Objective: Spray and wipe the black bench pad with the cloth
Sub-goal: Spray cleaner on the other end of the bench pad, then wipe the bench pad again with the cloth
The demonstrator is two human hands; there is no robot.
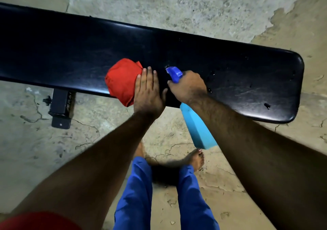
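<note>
Hands on cloth, bottle.

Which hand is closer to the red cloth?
Left. The left hand presses flat on the red cloth on the bench pad; the right hand is apart, to its right, holding the spray bottle.

Looking down, you see a long black bench pad lying across a cracked concrete floor. Your left hand lies flat with straight fingers on a bunched red cloth at the pad's near edge. Your right hand grips a light blue spray bottle, its dark blue nozzle aimed at the pad. Droplets dot the pad's right end.
</note>
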